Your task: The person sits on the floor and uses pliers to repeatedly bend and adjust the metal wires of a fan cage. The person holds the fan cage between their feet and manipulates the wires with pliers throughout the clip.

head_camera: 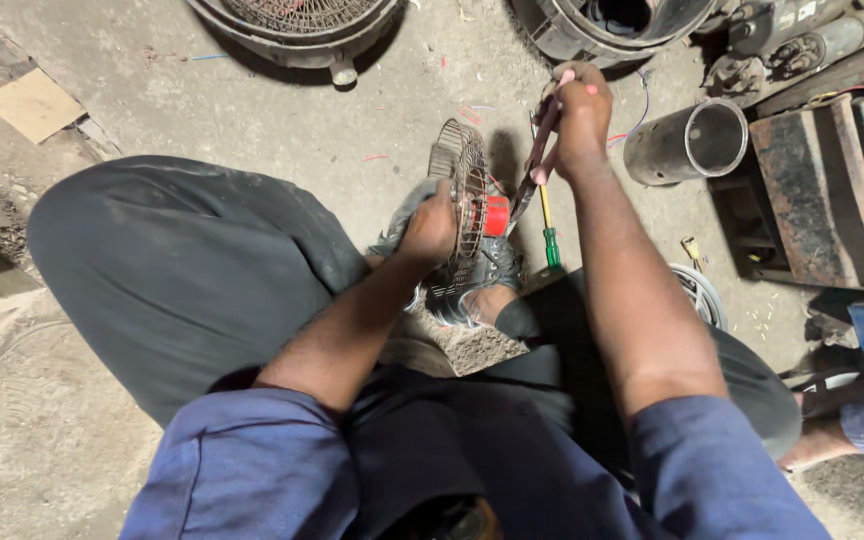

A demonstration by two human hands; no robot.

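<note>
Fingers of the left hand (430,228) wrapped tight round the small fan grille (464,190), upright on the floor between the feet. Right hand (580,115) clenched on pliers (532,170) at the red hub (495,216). Grille still attached; green-handled screwdriver (550,240) just beside.

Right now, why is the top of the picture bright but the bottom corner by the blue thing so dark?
In the head view, light falls from above onto the concrete floor and the right hand with its pliers; the small fan guard throws a shadow beside it; the blue sleeves sit dimmer; the edges look stretched by the wide lens.
</note>
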